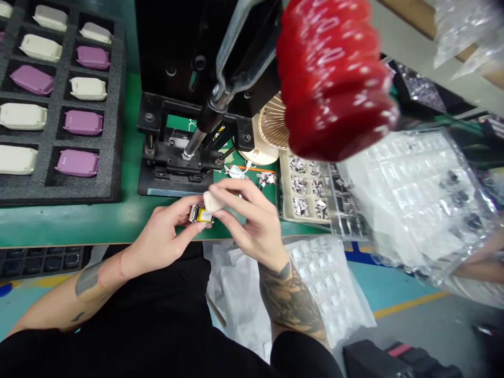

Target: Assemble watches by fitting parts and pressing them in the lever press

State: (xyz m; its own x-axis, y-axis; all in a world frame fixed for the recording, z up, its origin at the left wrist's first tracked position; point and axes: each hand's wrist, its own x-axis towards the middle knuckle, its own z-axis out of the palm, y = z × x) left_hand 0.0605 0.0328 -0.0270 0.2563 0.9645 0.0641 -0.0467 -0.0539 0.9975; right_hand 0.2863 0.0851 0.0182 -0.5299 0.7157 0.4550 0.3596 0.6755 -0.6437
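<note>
Between the thumb and fingers of my left hand (169,226) is a small device housing (201,214), its inside showing a yellow battery-like block and dark parts. My right hand (252,220) pinches a small off-white cover (211,201) right at the housing's upper right edge. Whether the two pieces touch, I cannot tell. Both hands are over the front edge of the green bench (129,220). Just beyond them stands a black lever press (177,173) with a metal rod and a big red handle grip (334,79).
At left, a black foam tray (114,131) holds several white and purple casings. Right of the press are a small fan (273,123) and a compartment box (289,210) of small parts. Clear plastic trays (417,194) lie farther right, and plastic sheeting (326,283) hangs below the bench.
</note>
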